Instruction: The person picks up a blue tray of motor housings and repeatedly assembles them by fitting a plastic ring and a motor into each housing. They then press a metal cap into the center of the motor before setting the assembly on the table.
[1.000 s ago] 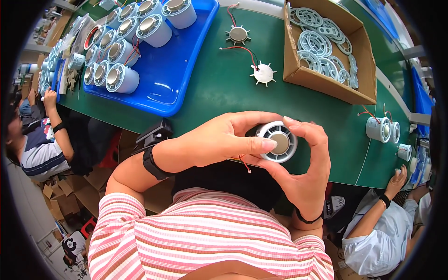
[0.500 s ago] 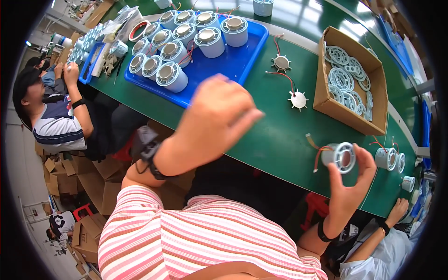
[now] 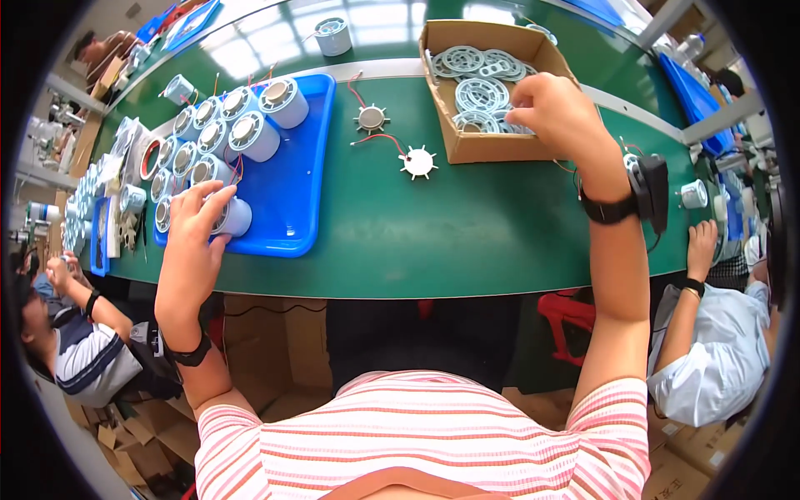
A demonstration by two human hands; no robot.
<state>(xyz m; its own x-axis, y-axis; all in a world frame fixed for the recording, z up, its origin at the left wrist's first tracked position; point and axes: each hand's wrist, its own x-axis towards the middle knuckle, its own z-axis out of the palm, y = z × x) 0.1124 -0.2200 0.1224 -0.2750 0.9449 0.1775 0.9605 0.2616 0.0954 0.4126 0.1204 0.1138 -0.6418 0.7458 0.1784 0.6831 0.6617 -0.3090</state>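
My left hand [image 3: 196, 237] curls its fingers and thumb around a light-blue cylindrical motor housing [image 3: 239, 218] at the near edge of the blue tray [image 3: 283, 247]. Part of that housing is hidden behind the fingers. More housings of this kind, each with a round metal-capped motor on top, stand in the tray beyond it. Over at the right, my right hand [image 3: 557, 115] reaches into a cardboard box [image 3: 500, 150] of light-blue slotted rings [image 3: 482, 95]. Its fingers are bent together down at the rings; what lies between the fingertips is hidden.
Two spoked motor discs [image 3: 418, 162] with thin red wires lie between tray and box. A lone housing [image 3: 332, 37] stands at the back. Co-workers sit at both sides; one's hand [image 3: 702, 243] rests on the right table edge, near another housing [image 3: 693, 194].
My left hand has gone from mid-air to the housing in the tray. My right hand no longer holds the housing it had and has moved to the ring box. The view has turned.
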